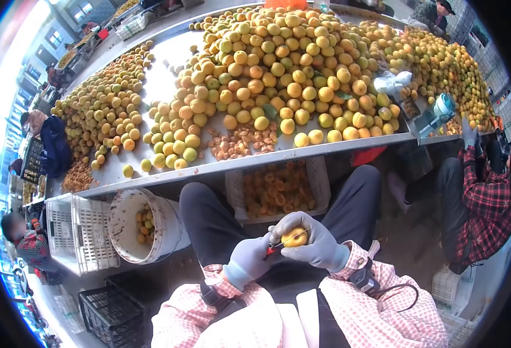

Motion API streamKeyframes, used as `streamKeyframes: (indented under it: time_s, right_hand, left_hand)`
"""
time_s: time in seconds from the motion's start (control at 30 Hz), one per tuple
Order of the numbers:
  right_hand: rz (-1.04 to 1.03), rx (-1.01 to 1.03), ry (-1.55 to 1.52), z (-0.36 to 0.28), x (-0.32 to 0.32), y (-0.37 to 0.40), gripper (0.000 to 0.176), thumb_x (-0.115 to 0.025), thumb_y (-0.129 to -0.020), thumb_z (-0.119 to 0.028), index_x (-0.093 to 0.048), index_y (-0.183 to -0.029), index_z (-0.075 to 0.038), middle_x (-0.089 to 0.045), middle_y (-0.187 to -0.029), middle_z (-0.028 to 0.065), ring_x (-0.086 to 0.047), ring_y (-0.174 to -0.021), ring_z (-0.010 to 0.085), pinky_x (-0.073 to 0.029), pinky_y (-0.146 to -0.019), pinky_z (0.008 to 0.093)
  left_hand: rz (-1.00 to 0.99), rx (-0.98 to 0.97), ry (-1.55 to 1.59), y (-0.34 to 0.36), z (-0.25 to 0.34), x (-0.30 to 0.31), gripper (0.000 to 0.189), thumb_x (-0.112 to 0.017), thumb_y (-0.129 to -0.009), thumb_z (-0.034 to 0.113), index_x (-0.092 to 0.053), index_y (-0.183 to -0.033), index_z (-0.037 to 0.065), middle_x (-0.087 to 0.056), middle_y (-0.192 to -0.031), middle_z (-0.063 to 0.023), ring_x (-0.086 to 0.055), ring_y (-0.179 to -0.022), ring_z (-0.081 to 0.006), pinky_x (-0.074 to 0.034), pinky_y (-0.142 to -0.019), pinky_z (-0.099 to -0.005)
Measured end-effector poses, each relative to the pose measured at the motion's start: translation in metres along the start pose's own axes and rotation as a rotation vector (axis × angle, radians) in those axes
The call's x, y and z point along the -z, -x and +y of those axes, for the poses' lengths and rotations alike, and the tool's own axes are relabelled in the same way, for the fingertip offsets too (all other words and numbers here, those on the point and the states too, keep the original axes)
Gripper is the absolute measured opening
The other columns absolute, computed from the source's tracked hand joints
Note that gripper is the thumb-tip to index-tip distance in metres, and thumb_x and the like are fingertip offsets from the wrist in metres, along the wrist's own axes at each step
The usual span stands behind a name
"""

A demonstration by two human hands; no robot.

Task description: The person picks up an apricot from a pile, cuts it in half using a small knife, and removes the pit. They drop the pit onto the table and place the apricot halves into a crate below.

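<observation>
Both hands wear grey gloves and meet above the lap. My left hand (249,259) is closed around a small knife with a red handle (270,250). Its thin blade lies against a yellow apricot (294,236), which my right hand (312,242) holds between thumb and fingers. A dark line runs across the fruit at the blade. Just beyond the knees, under the table edge, a white crate (238,200) holds orange apricot halves (278,188).
A metal table (325,145) bears heaped apricots (267,64) and a pile of pits (241,142). At the left stand a white bucket (168,217) with apricots, white crates (96,235) and a black crate (110,307). A co-worker in red plaid (487,203) sits at the right.
</observation>
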State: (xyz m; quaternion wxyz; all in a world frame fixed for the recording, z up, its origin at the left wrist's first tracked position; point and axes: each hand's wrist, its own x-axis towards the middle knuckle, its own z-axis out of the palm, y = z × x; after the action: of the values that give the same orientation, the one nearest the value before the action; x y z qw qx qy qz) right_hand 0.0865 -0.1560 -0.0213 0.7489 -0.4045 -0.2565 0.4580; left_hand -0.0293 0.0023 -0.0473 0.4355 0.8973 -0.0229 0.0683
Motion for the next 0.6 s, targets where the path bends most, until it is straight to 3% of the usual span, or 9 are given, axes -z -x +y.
streamKeyframes:
  time_s: [0.03,0.07,0.2,0.27,0.3,0.43,0.5,0.6]
  right_hand:
    - [0.008,-0.024,-0.06,0.003,0.001,0.001,0.043,-0.064,-0.075,0.013,-0.05,-0.11,-0.007,-0.057,-0.111,0.0096,-0.058,-0.107,0.02,-0.039,-0.105,0.0388]
    - [0.003,-0.02,-0.052,0.002,0.001,0.0,0.043,-0.064,-0.075,0.013,-0.05,-0.11,-0.007,-0.057,-0.111,0.0096,-0.058,-0.107,0.02,-0.039,-0.105,0.0388]
    - [0.099,0.027,-0.167,-0.002,-0.007,-0.008,0.055,-0.07,-0.076,0.008,-0.043,-0.122,-0.007,-0.055,-0.116,0.0107,-0.056,-0.112,0.0211,-0.042,-0.102,0.0358]
    - [0.297,-0.086,0.077,-0.011,-0.009,-0.012,0.054,-0.072,-0.077,0.005,-0.045,-0.122,-0.006,-0.055,-0.117,0.0102,-0.055,-0.114,0.0216,-0.043,-0.102,0.0344]
    - [0.275,-0.108,0.069,-0.008,-0.005,-0.012,0.051,-0.075,-0.079,-0.003,-0.049,-0.122,-0.007,-0.055,-0.12,0.0068,-0.057,-0.105,0.013,-0.047,-0.094,0.0252]
    - [0.265,-0.014,-0.07,-0.009,-0.011,-0.012,0.048,-0.073,-0.082,-0.004,-0.05,-0.123,-0.005,-0.055,-0.122,0.0073,-0.057,-0.102,0.0124,-0.047,-0.093,0.0253]
    - [0.288,-0.007,-0.56,-0.016,-0.021,-0.015,0.051,-0.071,-0.084,-0.005,-0.048,-0.129,-0.003,-0.058,-0.119,0.0073,-0.058,-0.1,0.0112,-0.047,-0.091,0.0235]
    - [0.252,0.098,-0.388,-0.002,-0.011,-0.018,0.05,-0.068,-0.088,-0.011,-0.046,-0.132,-0.002,-0.061,-0.113,0.0071,-0.058,-0.101,0.0119,-0.046,-0.094,0.0252]
  left_hand:
    - [-0.012,0.051,0.021,0.0,0.002,0.001,0.034,-0.071,-0.077,0.014,-0.059,-0.108,0.01,-0.064,-0.076,-0.0155,-0.063,-0.069,-0.0363,-0.05,-0.059,-0.0406]
    - [-0.005,0.044,0.019,-0.002,0.003,0.003,0.034,-0.071,-0.077,0.014,-0.059,-0.108,0.01,-0.064,-0.076,-0.0155,-0.063,-0.069,-0.0363,-0.05,-0.059,-0.0406]
    - [0.016,0.132,-0.025,-0.013,0.01,0.013,0.026,-0.068,-0.08,0.015,-0.059,-0.105,0.01,-0.063,-0.076,-0.0163,-0.063,-0.07,-0.0365,-0.049,-0.059,-0.0406]
    - [0.033,0.127,-0.05,-0.018,0.01,0.013,0.024,-0.068,-0.082,0.016,-0.059,-0.104,0.011,-0.063,-0.076,-0.0168,-0.063,-0.07,-0.0366,-0.049,-0.059,-0.0406]
    - [0.071,0.142,-0.037,-0.02,0.011,0.011,0.022,-0.067,-0.082,0.016,-0.059,-0.102,0.01,-0.063,-0.076,-0.0171,-0.062,-0.071,-0.037,-0.048,-0.059,-0.0408]
    - [0.14,0.174,0.134,-0.022,0.023,0.006,0.018,-0.066,-0.084,0.017,-0.058,-0.099,0.01,-0.062,-0.076,-0.0167,-0.062,-0.07,-0.0381,-0.048,-0.058,-0.0415]
    - [0.148,0.194,0.104,-0.019,0.021,0.003,0.017,-0.065,-0.084,0.017,-0.058,-0.098,0.01,-0.062,-0.075,-0.0167,-0.061,-0.07,-0.0383,-0.047,-0.058,-0.042]
    - [0.14,0.218,0.041,-0.018,0.02,0.012,0.016,-0.065,-0.085,0.017,-0.057,-0.097,0.01,-0.062,-0.074,-0.0169,-0.061,-0.069,-0.0386,-0.047,-0.057,-0.0427]
